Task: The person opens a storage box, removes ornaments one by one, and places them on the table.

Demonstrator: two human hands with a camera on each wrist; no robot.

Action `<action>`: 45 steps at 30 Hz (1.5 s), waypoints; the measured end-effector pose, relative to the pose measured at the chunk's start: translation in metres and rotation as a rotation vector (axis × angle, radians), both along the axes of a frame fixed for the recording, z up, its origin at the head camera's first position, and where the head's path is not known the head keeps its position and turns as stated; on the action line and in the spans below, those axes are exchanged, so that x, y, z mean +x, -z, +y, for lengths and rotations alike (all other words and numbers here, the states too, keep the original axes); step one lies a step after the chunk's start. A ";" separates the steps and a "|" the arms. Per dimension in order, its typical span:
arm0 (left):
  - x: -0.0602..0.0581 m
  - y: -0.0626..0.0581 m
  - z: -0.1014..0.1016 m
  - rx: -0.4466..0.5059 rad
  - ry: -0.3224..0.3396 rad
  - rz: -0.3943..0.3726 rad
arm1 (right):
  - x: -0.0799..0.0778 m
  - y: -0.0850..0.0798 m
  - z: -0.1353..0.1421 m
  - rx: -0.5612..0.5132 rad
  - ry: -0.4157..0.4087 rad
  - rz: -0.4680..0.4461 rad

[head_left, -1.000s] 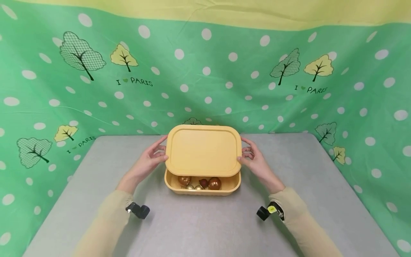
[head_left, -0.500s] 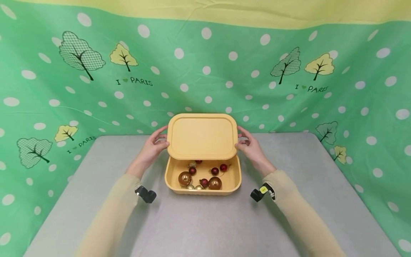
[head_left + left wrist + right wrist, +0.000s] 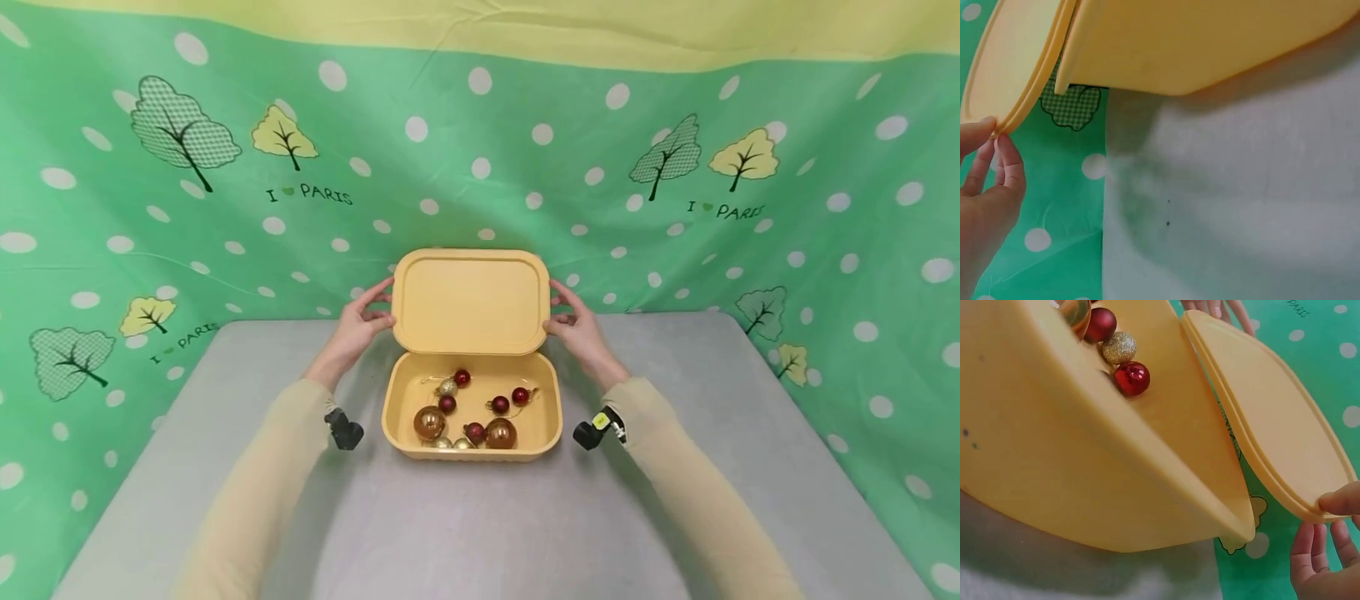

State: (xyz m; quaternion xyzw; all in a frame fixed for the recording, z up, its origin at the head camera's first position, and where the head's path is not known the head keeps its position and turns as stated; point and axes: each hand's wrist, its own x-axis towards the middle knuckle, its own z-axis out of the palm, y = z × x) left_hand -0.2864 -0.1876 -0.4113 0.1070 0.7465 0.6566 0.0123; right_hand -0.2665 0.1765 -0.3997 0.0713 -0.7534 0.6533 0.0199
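Both hands hold a yellow lid (image 3: 471, 302) by its short ends, tilted up behind the yellow box (image 3: 558, 408). My left hand (image 3: 358, 323) pinches the lid's left end, thumb on the near face and fingers behind, as the left wrist view also shows. At the right end my right hand (image 3: 581, 332) grips it the same way. Inside the uncovered box lie several Christmas baubles: big copper ones like the copper bauble (image 3: 501, 433), dark red ones like the red bauble (image 3: 1132, 378), and small gold ones like the glittery gold bauble (image 3: 1119, 347).
The box stands on a grey table (image 3: 480, 525) near its back edge. Behind the table hangs a green curtain (image 3: 480, 200) with white dots and printed trees. A small black wrist camera (image 3: 345, 429) is strapped to the left sleeve, another wrist camera (image 3: 588, 433) to the right.
Both hands have moved the lid back and up, away from over the box. More of the box's inside and its baubles now shows. The box has stayed in place.
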 end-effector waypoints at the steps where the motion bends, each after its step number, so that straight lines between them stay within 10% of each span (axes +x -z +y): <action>1: -0.001 0.000 0.000 -0.015 -0.004 0.005 | -0.001 0.000 -0.001 -0.005 0.002 0.000; 15: -0.016 0.002 0.004 -0.060 0.017 0.009 | -0.022 0.010 0.001 0.017 0.016 -0.024; 45: 0.003 0.052 0.007 -0.186 0.080 -0.230 | -0.008 0.060 0.008 0.162 -0.027 -0.209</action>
